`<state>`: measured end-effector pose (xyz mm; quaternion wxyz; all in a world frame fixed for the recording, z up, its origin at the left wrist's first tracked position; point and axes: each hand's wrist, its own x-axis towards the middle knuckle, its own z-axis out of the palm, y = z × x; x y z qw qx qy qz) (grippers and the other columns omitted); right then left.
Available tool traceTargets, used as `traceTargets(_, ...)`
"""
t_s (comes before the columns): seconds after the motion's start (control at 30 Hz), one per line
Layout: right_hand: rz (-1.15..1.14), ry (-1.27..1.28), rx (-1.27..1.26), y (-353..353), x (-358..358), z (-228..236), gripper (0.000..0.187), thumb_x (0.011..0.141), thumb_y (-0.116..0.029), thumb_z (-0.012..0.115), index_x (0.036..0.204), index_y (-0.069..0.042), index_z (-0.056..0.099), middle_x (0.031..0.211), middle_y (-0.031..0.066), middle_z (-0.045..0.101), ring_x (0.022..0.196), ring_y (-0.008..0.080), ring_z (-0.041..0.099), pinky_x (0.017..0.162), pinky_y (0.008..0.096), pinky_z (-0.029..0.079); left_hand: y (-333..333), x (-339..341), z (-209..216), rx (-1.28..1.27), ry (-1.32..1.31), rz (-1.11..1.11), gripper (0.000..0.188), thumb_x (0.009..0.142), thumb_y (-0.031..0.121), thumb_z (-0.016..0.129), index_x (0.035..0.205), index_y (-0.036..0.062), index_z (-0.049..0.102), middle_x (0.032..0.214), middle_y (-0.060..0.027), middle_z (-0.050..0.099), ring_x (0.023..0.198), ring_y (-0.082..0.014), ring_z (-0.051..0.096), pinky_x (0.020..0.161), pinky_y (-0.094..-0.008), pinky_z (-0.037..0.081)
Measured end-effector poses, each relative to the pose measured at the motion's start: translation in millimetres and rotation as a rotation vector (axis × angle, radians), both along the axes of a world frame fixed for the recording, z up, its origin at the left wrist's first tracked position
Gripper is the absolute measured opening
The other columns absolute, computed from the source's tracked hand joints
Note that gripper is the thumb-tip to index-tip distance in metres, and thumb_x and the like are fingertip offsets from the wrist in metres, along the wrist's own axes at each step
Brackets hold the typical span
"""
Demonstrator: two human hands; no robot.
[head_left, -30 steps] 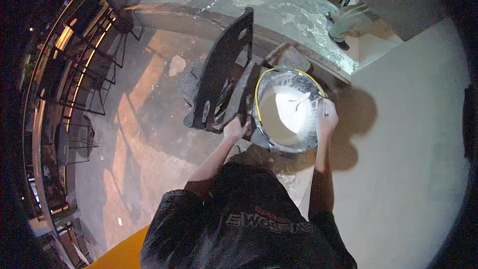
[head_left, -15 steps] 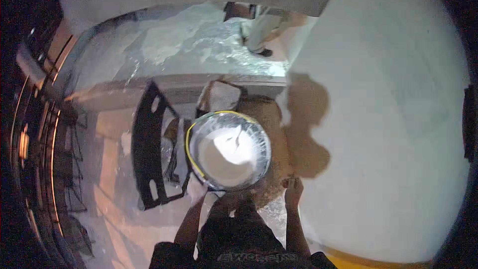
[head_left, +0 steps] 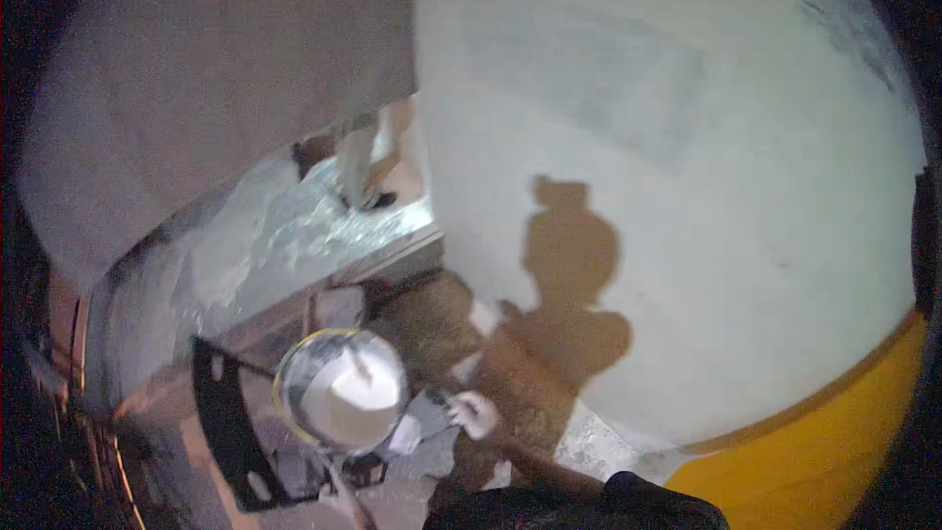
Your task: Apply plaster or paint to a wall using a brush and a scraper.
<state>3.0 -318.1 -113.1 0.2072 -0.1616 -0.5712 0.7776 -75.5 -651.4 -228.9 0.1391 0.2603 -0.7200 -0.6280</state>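
A round bucket point(head_left: 290, 426) with a yellow-edged rim holds a smooth pale paste point(head_left: 348, 400), lit brightly on one side. My right hand point(head_left: 474, 415) is closed just right of the bucket. A flat grey blade-like tool point(head_left: 426, 410) extends from its fingers toward the rim; blur hides its exact kind. Below the bucket's near edge is my left hand point(head_left: 339, 493), smeared and partly dark, so its fingers cannot be read. Whether it touches the bucket is unclear.
A black panel with handle slots point(head_left: 228, 422) stands left of the bucket. A pale wall point(head_left: 687, 236) carrying my shadow fills the right, above a yellow band point(head_left: 805, 422). Brown covering point(head_left: 530, 373) lies along its foot. Another person's legs point(head_left: 358, 172) show beyond the opening.
My view has swung right, so the bucket and black panel sit lower and farther left. My right hand has moved from beside the wall to close by the bucket.
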Motion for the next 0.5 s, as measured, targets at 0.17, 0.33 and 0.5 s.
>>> traceTargets(0.17, 0.016, -0.003, 0.104, 48.0, 61.8, -4.9, 0.025, 0.090, -0.021, 0.055, 0.102, 0.001, 0.055, 0.082, 0.0075, 0.062, 0.067, 0.0131, 0.061, 0.058, 0.0267, 0.049, 148.3, 34.8, 55.9, -0.035, 0.227, -0.160, 0.034, 0.080, 0.016, 0.070, 0.084, 0.0067, 0.037, 0.076, -0.0015, 0.039, 0.062, -0.0124, 0.039, 0.055, -0.0273, 0.040)
traceTargets(0.33, 0.001, -0.158, 0.048, 98.2, 130.7, 3.6, 0.030, 0.089, -0.024, 0.058, 0.106, 0.001, 0.054, 0.089, 0.0085, 0.064, 0.077, 0.0140, 0.063, 0.064, 0.0257, 0.049, 227.7, 126.6, 146.7, -0.144, 0.468, -0.217, 0.035, 0.080, 0.012, 0.069, 0.074, 0.0101, 0.034, 0.067, 0.0023, 0.029, 0.058, -0.0097, 0.032, 0.052, -0.0253, 0.033)
traceTargets(0.5, 0.085, -0.110, 0.190, 135.5, 187.5, 139.6, 0.036, 0.094, -0.027, 0.048, 0.115, 0.002, 0.050, 0.109, 0.0134, 0.056, 0.098, 0.0169, 0.056, 0.083, 0.0318, 0.045, 300.6, 167.5, 213.4, 0.065, 0.611, -0.797, 0.031, 0.082, -0.001, 0.060, 0.092, 0.0120, 0.033, 0.078, -0.0001, 0.043, 0.062, -0.0099, 0.045, 0.054, -0.0228, 0.041)
